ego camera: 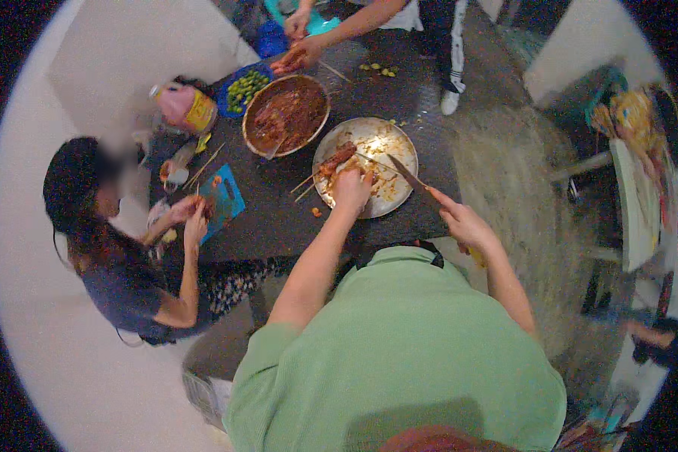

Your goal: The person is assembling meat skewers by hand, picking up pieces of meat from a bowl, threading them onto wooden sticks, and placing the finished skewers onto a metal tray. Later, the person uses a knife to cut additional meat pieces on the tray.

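Note:
My right hand (468, 226) is closed around the handle of a knife (405, 171), whose blade points up and left over a round metal tray (405, 195). Low over the tray's left half is my left hand (352, 189), its fingers down among reddish-brown food scraps; whether it grips something there is hidden. Just above that hand lies a skewered piece of dark red meat (338, 158) by the tray's left rim. Thin wooden skewers (303, 188) stick out past the rim. Shredded orange-brown bits are scattered over the tray.
Beyond the tray stands a large bowl of red marinated meat (288, 113), beside a blue basket of small green fruits (247, 90). At left, a person (130, 271) works over a blue cutting board (231, 192). Another person's hands (299, 53) are at the table's far side. A pink jug (183, 107) stands far left.

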{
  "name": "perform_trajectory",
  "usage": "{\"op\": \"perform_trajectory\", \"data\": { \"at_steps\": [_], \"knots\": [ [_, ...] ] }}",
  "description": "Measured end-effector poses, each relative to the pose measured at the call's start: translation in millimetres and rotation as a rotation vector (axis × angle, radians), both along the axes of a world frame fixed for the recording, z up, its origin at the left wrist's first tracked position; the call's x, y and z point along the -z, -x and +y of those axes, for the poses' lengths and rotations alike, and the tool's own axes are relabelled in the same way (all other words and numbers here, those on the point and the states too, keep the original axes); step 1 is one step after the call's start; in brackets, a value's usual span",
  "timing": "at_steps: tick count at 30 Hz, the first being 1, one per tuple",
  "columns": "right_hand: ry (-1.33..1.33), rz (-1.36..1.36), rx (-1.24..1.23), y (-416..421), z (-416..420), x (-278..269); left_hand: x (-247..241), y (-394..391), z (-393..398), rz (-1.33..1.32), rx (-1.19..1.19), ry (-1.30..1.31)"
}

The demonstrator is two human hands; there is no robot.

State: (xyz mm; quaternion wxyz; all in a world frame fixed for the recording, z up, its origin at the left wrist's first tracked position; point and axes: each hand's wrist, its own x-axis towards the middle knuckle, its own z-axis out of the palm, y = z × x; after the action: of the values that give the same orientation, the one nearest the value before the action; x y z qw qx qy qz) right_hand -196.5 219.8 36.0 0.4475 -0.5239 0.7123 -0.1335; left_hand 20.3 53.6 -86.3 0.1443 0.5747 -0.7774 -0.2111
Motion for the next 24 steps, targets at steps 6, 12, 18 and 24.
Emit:
{"op": "perform_trajectory", "data": {
  "at_steps": [6, 12, 18, 24],
  "knots": [
    [0.07, -0.1, -0.004, 21, 9, 13, 28, 27, -4, -0.038, -0.073, -0.114],
    [0.025, -0.21, 0.038, 20, 1, -4, 30, 27, 5, -0.108, -0.019, -0.078],
    [0.301, -0.142, -0.012, 23, -9, 42, 28, 17, 0, -0.046, 0.053, 0.047],
    [0.172, -0.113, 0.079, -13, -18, 12, 0, -29, -7, 0.025, -0.106, 0.122]
  ]
}}
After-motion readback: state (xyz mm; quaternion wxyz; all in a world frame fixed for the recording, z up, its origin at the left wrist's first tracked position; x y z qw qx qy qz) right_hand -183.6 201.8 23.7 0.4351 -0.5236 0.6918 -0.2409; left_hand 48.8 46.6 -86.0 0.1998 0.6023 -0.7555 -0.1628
